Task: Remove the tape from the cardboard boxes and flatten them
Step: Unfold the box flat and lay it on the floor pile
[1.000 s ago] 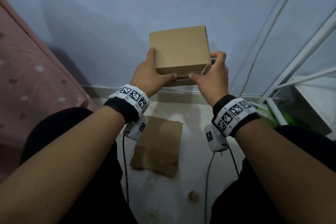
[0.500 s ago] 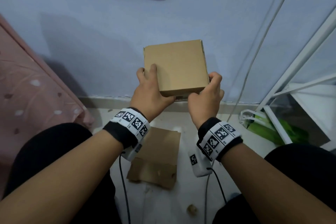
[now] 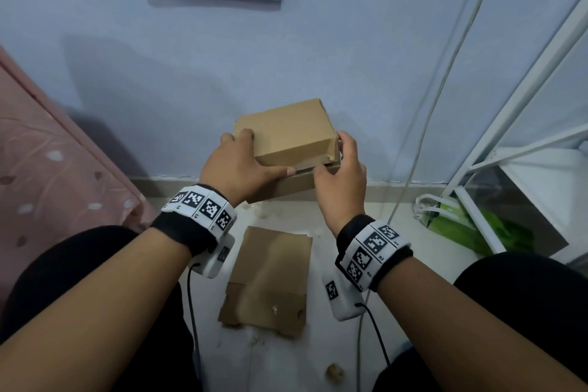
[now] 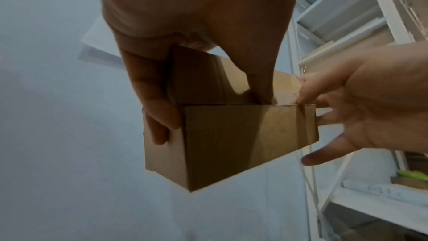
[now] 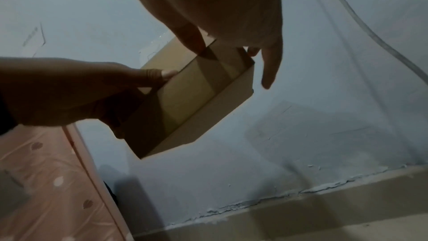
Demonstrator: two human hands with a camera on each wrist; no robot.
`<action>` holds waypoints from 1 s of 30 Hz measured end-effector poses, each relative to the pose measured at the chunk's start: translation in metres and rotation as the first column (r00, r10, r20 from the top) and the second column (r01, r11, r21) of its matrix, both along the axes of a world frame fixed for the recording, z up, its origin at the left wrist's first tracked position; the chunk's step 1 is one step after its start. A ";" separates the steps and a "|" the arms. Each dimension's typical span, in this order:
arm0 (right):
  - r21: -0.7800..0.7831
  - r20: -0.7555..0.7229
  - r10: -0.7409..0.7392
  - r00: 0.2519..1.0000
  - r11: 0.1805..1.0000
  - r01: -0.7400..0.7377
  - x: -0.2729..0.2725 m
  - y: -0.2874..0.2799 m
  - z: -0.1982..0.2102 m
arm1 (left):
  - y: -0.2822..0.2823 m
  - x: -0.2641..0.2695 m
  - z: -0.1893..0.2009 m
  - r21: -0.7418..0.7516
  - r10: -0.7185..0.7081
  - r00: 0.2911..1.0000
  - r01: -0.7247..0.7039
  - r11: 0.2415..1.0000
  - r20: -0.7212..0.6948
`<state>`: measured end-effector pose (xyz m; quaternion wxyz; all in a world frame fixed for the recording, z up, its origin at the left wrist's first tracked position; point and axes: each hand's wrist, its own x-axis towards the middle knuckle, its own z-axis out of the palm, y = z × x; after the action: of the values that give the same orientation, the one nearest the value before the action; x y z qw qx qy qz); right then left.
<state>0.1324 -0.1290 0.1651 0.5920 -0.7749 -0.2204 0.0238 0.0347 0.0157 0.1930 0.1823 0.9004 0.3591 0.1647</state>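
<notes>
Cardboard box (image 3: pixel 286 134) held in mid-air in front of the blue wall (image 3: pixel 159 73), above the flattened cardboard (image 3: pixel 270 280) on the floor (image 3: pixel 318 360). Left hand (image 3: pixel 237 165) clamped on the box's left end: fingers (image 4: pixel 152 113) wrapped down the far side, thumb laid along the near seam. Right hand (image 3: pixel 342 175) at the box's right end, thumb tip on the near seam, fingers (image 4: pixel 324 153) spread and mostly straight beside the right face. Both forearms reaching forward, wristbands (image 3: pixel 203 207) with printed markers. Right of the box: white shelf frame (image 3: pixel 509 105), hanging cable (image 3: pixel 445 73). Left of it: pink bedding (image 3: pixel 47 169).
</notes>
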 end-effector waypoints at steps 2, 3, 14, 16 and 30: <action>0.057 -0.049 -0.018 0.999 0.998 0.021 0.000 0.003 0.002 | -0.001 0.002 -0.002 0.019 -0.035 0.999 0.035 0.999 0.013; 0.066 -0.062 -0.027 0.998 0.997 0.031 -0.001 0.005 0.003 | -0.002 0.002 -0.003 0.036 -0.056 0.998 0.056 0.998 -0.008; 0.093 -0.005 0.034 0.999 0.995 -0.033 -0.027 0.008 -0.004 | -0.016 0.009 -0.012 0.096 -0.193 0.981 0.191 0.977 0.007; 0.165 -0.118 -0.029 0.993 0.985 0.048 -0.021 0.011 -0.003 | -0.014 0.008 -0.007 0.028 -0.201 0.977 0.199 0.980 0.070; 0.255 -0.634 -0.079 0.769 0.918 0.305 0.042 0.006 -0.013 | -0.010 0.011 -0.006 -0.482 0.050 0.880 0.211 0.851 0.473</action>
<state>0.1747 -0.1226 0.1524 0.7558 -0.6283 0.0641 0.1727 0.0454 0.0062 0.1866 0.5067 0.7649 0.2957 0.2660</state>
